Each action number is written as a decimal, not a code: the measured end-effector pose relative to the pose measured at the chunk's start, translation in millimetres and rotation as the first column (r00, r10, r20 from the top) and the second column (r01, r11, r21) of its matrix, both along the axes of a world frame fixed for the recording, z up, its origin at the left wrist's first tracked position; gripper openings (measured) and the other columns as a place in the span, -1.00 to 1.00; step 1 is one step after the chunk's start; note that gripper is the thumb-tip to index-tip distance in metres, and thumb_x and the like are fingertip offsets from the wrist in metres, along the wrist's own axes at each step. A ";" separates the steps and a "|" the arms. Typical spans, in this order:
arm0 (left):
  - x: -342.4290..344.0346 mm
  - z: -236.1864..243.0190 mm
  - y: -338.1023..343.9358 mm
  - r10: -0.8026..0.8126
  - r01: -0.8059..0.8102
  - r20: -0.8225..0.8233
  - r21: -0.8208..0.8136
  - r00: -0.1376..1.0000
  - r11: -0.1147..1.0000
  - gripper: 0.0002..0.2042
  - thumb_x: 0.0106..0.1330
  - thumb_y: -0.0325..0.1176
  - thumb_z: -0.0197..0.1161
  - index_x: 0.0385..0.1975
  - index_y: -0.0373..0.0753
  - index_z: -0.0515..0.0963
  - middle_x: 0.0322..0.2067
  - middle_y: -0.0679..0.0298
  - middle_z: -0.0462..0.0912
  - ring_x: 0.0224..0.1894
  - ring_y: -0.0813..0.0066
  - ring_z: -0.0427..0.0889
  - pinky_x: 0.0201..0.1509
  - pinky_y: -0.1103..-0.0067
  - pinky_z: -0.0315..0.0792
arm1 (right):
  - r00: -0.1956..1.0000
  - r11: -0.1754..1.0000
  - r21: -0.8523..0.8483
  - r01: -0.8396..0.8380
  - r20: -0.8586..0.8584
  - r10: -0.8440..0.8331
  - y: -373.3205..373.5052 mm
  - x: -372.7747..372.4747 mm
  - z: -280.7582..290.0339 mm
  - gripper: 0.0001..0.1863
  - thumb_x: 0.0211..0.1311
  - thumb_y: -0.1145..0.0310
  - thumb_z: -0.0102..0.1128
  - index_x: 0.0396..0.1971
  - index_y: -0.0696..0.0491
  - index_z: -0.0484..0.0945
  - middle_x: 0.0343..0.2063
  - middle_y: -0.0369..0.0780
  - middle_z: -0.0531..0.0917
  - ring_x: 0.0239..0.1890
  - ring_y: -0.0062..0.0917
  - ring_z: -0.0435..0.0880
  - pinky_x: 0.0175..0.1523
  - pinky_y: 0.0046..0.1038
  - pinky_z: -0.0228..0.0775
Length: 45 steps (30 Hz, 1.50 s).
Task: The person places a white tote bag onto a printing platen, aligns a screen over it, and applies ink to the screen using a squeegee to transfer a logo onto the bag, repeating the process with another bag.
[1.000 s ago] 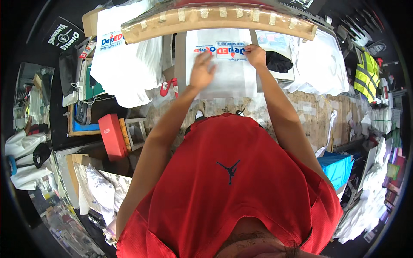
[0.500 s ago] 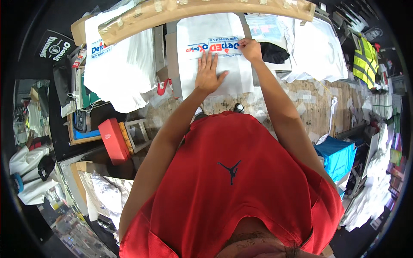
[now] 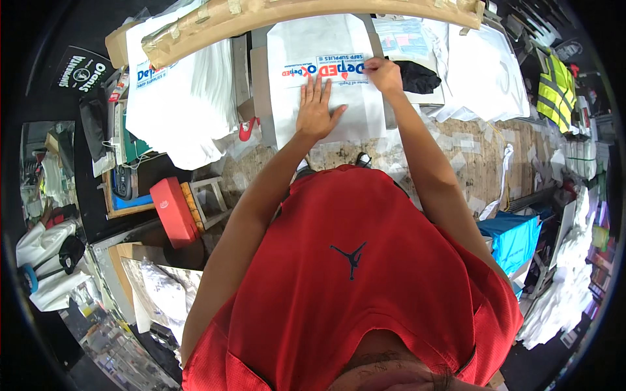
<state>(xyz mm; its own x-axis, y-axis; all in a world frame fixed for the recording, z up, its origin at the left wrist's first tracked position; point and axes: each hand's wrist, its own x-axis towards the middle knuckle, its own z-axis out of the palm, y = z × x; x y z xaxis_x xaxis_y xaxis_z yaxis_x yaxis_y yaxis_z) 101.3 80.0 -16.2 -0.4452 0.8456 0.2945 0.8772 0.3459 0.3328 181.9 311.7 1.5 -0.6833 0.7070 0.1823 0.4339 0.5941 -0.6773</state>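
A white fabric bag (image 3: 319, 40) with red and blue printing lies flat on a grey board (image 3: 259, 62) in front of me. My left hand (image 3: 316, 114) presses on it with the palm down and the fingers spread, just below the print. At the right end of the lettering, my right hand (image 3: 386, 76) has its thumb and fingertips pinched together, close to the bag's right side. Whatever sits in that pinch is too small to make out.
Stacked white printed bags (image 3: 179, 111) hang to the left, more white fabric (image 3: 486, 78) to the right. A taped cardboard beam (image 3: 313, 13) crosses the far side. Black cloth (image 3: 418, 78) lies beside the board. A red box (image 3: 174, 212) and blue bag (image 3: 512, 238) stand nearer me.
Very little differs. My right hand has shifted slightly to the right, still pinched at the end of the print. My left hand stays flat on the bag.
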 end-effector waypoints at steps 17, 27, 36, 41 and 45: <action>2.0 1.0 3.1 -0.004 0.003 -0.022 -0.039 1.000 0.999 -0.24 0.37 0.14 0.02 0.39 -0.31 0.11 0.41 -0.11 0.01 0.48 -0.06 -0.11 0.51 0.13 -0.24 | 0.766 0.930 0.177 0.323 -0.626 -0.147 123.5 103.5 328.5 -0.83 0.06 0.28 0.33 -0.52 0.08 0.72 -0.58 -0.17 0.70 -0.46 -0.50 0.67 -0.36 -0.40 0.43; -1.3 2.7 0.9 -0.002 0.002 -0.026 -0.020 1.000 1.000 -0.26 0.35 0.11 0.06 0.38 -0.31 0.13 0.39 -0.12 0.05 0.45 -0.10 -0.04 0.49 0.09 -0.19 | 0.983 0.988 0.153 0.014 -0.185 0.014 89.1 -5.9 199.3 -0.82 0.06 0.27 0.33 -0.52 0.08 0.72 -0.59 -0.17 0.69 -0.47 -0.47 0.66 -0.37 -0.38 0.43; 1.3 3.3 1.1 0.007 -0.008 -0.022 -0.030 1.000 1.000 -0.26 0.32 0.07 0.12 0.36 -0.31 0.17 0.38 -0.11 0.09 0.44 -0.10 0.00 0.48 0.07 -0.14 | 1.000 0.999 -0.034 -0.002 0.023 0.003 32.5 35.5 66.2 -0.81 0.06 0.26 0.33 -0.52 0.07 0.72 -0.60 -0.17 0.68 -0.49 -0.45 0.66 -0.38 -0.37 0.42; 0.4 4.1 1.8 0.011 -0.011 -0.025 -0.014 1.000 1.000 -0.27 0.31 0.07 0.13 0.35 -0.30 0.19 0.37 -0.10 0.11 0.43 -0.10 0.03 0.47 0.06 -0.11 | 0.995 0.995 -0.101 -0.007 0.097 0.016 4.1 55.2 31.7 -0.81 0.06 0.25 0.32 -0.52 0.07 0.72 -0.61 -0.17 0.68 -0.49 -0.44 0.65 -0.38 -0.37 0.42; -0.3 4.5 1.3 0.014 -0.014 -0.025 -0.008 1.000 1.000 -0.27 0.31 0.07 0.14 0.35 -0.30 0.19 0.37 -0.09 0.12 0.43 -0.09 0.03 0.47 0.07 -0.11 | 0.994 0.994 -0.107 -0.015 0.103 0.026 -4.1 57.6 22.5 -0.81 0.06 0.24 0.32 -0.52 0.07 0.72 -0.61 -0.17 0.68 -0.50 -0.43 0.65 -0.39 -0.36 0.42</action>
